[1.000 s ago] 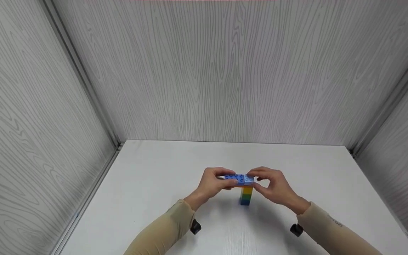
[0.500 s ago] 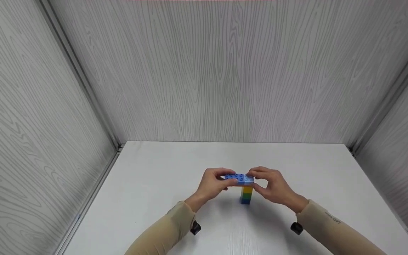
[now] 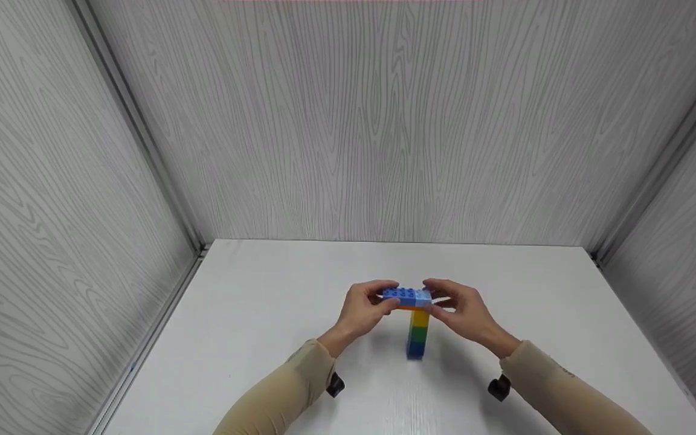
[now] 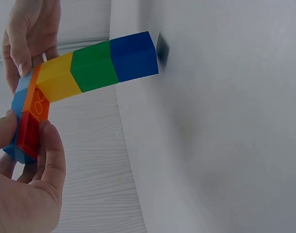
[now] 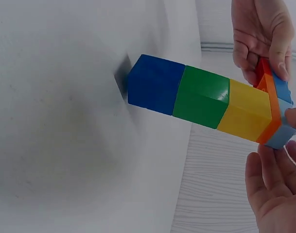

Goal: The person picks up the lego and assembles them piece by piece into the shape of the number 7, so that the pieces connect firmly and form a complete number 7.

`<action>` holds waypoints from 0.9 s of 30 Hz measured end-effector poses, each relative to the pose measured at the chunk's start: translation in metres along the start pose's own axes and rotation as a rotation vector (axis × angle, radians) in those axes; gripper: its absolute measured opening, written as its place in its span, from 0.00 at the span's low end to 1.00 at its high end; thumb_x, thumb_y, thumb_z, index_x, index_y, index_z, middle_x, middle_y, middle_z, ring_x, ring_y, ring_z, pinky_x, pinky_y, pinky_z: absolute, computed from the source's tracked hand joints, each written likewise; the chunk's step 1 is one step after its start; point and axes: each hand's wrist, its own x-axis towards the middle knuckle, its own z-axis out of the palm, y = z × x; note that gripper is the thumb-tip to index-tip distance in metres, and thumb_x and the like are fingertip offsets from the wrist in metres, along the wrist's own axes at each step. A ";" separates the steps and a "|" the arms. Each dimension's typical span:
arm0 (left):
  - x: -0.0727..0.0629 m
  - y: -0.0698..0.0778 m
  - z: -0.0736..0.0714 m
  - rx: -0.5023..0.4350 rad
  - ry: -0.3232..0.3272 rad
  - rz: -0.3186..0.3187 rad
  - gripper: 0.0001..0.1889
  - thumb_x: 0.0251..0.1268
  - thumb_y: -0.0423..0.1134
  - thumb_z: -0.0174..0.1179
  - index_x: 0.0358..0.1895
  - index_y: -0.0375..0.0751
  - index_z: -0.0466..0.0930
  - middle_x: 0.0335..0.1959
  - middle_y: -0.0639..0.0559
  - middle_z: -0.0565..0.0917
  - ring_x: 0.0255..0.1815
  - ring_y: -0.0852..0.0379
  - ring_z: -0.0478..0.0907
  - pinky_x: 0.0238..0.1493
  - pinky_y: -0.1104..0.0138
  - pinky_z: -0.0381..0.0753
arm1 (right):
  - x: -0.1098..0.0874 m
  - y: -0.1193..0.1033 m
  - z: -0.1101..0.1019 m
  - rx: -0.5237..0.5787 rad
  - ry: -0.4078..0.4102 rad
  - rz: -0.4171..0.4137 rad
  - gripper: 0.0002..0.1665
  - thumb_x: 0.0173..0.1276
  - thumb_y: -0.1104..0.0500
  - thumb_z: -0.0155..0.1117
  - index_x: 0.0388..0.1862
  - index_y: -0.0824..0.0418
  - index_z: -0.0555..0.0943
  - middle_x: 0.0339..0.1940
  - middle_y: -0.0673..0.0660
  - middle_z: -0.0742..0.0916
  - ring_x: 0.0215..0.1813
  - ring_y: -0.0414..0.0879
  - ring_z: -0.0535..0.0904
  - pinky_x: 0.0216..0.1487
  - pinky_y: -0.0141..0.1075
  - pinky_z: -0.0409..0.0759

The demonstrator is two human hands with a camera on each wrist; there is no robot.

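Observation:
One joined piece of toy building bricks hangs between both hands, just above the table. Its column stacks a yellow brick [image 4: 60, 77], a green brick [image 4: 93, 66] and, lowest, a dark blue brick [image 4: 134, 57]. Across the top runs an orange brick [image 5: 274, 114], with a red brick [image 4: 28, 135] beside it on the underside. A long blue brick [image 3: 399, 296] and a light blue brick [image 3: 423, 298] form the upper layer. My left hand [image 3: 361, 311] pinches the blue end between thumb and fingers. My right hand [image 3: 467, 311] pinches the light blue end, over the column.
A white table [image 3: 275, 284] lies below, with grey wood-grain panels [image 3: 348, 121] behind it and at both sides. The column's foot casts a dark reflection on the tabletop. Small black devices [image 3: 335, 385] sit at both wrists.
Both hands have raised the brick piece slightly off the table, and its foot has swung a little toward the person. Both grips stay at the same ends.

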 end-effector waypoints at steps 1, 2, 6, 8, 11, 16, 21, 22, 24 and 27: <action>0.001 0.000 0.000 -0.012 0.006 -0.014 0.18 0.79 0.35 0.71 0.67 0.42 0.90 0.59 0.41 0.93 0.45 0.50 0.92 0.48 0.69 0.93 | -0.001 0.001 0.002 0.017 -0.012 0.031 0.34 0.79 0.58 0.76 0.80 0.60 0.79 0.72 0.65 0.88 0.68 0.60 0.89 0.69 0.47 0.91; 0.003 -0.001 -0.001 -0.025 0.013 -0.029 0.18 0.79 0.35 0.71 0.67 0.41 0.90 0.58 0.40 0.93 0.45 0.50 0.92 0.49 0.69 0.94 | -0.001 0.003 0.004 0.035 -0.026 0.062 0.37 0.79 0.57 0.76 0.82 0.61 0.77 0.73 0.65 0.88 0.68 0.61 0.89 0.70 0.48 0.91; 0.010 -0.004 -0.003 -0.088 0.059 -0.081 0.17 0.80 0.34 0.70 0.67 0.38 0.89 0.55 0.37 0.94 0.42 0.54 0.93 0.49 0.66 0.95 | -0.002 0.011 0.013 0.082 -0.095 0.157 0.49 0.76 0.54 0.78 0.89 0.62 0.66 0.74 0.67 0.86 0.71 0.62 0.86 0.75 0.59 0.86; 0.013 -0.008 -0.002 -0.111 0.081 -0.113 0.16 0.81 0.35 0.69 0.66 0.38 0.89 0.53 0.37 0.94 0.40 0.55 0.93 0.48 0.65 0.95 | -0.003 0.015 0.018 0.099 -0.121 0.192 0.55 0.74 0.55 0.80 0.91 0.61 0.61 0.73 0.67 0.85 0.70 0.62 0.86 0.76 0.61 0.84; 0.018 -0.013 0.000 -0.127 0.098 -0.170 0.17 0.82 0.37 0.69 0.68 0.38 0.89 0.52 0.39 0.95 0.42 0.49 0.94 0.48 0.65 0.95 | -0.003 0.019 0.024 0.129 -0.143 0.239 0.61 0.72 0.57 0.81 0.94 0.58 0.54 0.72 0.68 0.83 0.67 0.58 0.87 0.73 0.57 0.88; 0.024 -0.019 0.004 -0.115 0.095 -0.205 0.22 0.83 0.38 0.68 0.74 0.41 0.83 0.60 0.37 0.92 0.52 0.39 0.95 0.50 0.64 0.95 | -0.003 0.022 0.028 0.243 -0.131 0.338 0.64 0.70 0.61 0.80 0.95 0.51 0.52 0.70 0.69 0.80 0.62 0.54 0.85 0.58 0.48 0.95; 0.031 -0.022 0.006 0.015 0.088 -0.169 0.26 0.79 0.31 0.69 0.76 0.44 0.82 0.68 0.36 0.86 0.52 0.39 0.93 0.52 0.63 0.95 | 0.000 0.024 0.028 0.324 -0.121 0.421 0.61 0.73 0.60 0.79 0.95 0.50 0.52 0.72 0.69 0.78 0.63 0.55 0.84 0.57 0.48 0.95; 0.032 -0.024 0.007 0.056 0.091 -0.167 0.25 0.78 0.30 0.69 0.75 0.45 0.83 0.68 0.37 0.86 0.51 0.42 0.92 0.53 0.62 0.95 | 0.001 0.025 0.028 0.333 -0.119 0.440 0.60 0.73 0.60 0.79 0.95 0.50 0.54 0.73 0.68 0.77 0.62 0.55 0.84 0.58 0.48 0.95; 0.034 -0.027 0.008 0.130 0.105 -0.171 0.24 0.78 0.30 0.69 0.73 0.47 0.85 0.67 0.40 0.88 0.52 0.48 0.89 0.55 0.62 0.94 | 0.003 0.028 0.028 0.343 -0.122 0.464 0.58 0.74 0.60 0.78 0.94 0.50 0.55 0.74 0.68 0.77 0.61 0.55 0.85 0.59 0.48 0.95; 0.037 -0.035 0.006 0.199 0.135 -0.189 0.22 0.77 0.32 0.72 0.71 0.46 0.87 0.64 0.43 0.91 0.54 0.53 0.88 0.58 0.61 0.93 | 0.005 0.032 0.030 0.357 -0.134 0.494 0.57 0.74 0.60 0.77 0.94 0.50 0.57 0.73 0.68 0.78 0.58 0.54 0.86 0.59 0.49 0.95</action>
